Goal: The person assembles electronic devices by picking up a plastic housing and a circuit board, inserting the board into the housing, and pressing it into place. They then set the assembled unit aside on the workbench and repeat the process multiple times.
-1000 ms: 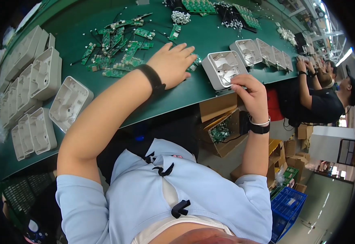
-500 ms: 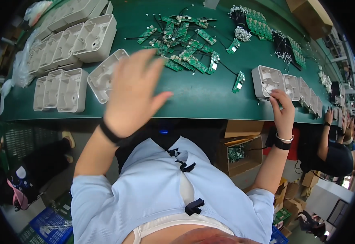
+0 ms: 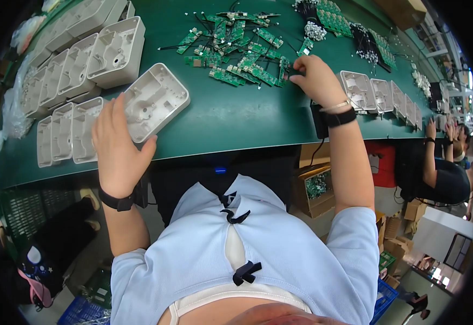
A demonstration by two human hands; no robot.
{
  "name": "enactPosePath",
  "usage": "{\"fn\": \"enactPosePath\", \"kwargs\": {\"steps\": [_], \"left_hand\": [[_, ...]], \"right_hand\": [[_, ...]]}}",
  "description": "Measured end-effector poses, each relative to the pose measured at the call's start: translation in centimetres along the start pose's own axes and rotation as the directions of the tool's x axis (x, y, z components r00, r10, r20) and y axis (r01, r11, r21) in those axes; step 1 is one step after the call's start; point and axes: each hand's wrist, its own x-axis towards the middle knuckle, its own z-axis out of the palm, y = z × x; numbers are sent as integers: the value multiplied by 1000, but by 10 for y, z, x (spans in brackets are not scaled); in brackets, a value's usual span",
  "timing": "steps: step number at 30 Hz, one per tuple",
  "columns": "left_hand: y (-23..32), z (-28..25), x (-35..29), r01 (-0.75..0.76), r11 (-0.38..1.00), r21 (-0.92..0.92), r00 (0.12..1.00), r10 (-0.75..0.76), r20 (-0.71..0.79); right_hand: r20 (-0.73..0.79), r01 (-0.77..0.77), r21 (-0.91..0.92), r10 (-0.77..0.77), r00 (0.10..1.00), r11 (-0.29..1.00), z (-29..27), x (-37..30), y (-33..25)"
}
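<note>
My left hand (image 3: 118,143) cups the lower left edge of a white plastic housing (image 3: 158,100), which lies tilted on the green table, hollow side up. Its fingers run along the left side, with the thumb at the near corner. My right hand (image 3: 319,81) reaches to the right side of a pile of green circuit boards (image 3: 242,46). Thumb and fingertips are closed at the edge of one circuit board (image 3: 283,69), which stands at a steep angle. The hand hides part of the table beneath it.
More white housings (image 3: 116,51) stand in rows at left. Another row of housings (image 3: 358,89) runs along the right. Bundles of black wires with white connectors (image 3: 315,27) lie at the far right. Below the table edge is a cardboard box (image 3: 319,189); a co-worker's arm (image 3: 430,157) shows farther right.
My left hand has come down from above the housing to its left edge, and the housing has shifted right. My right hand has left the right-hand housing row for the circuit board pile.
</note>
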Motion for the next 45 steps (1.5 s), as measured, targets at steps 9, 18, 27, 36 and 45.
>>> {"fn": "enactPosePath", "kwargs": {"steps": [9,18,27,36,45], "left_hand": [[13,-2,-15,31,965,-261,994,-57,-93],[22,3,-19,-38,947,-320,997,14,-74],[21,5,-27,-11,939,-343,1000,7,-11],[23,6,-24,-25,933,-360,1000,22,-12],[40,18,-25,-43,867,-496,988,-38,-152]], "right_hand": [[-257,-163,-300,85,963,940,-9,2,-27],[-384,330,26,-296,875,943,-20,5,-56],[-68,25,709,33,997,705,-5,-23,-54],[-37,-269,768,460,887,581,5,-50,-49],[370,-276,905,281,886,-324,-8,-52,-31]]}}
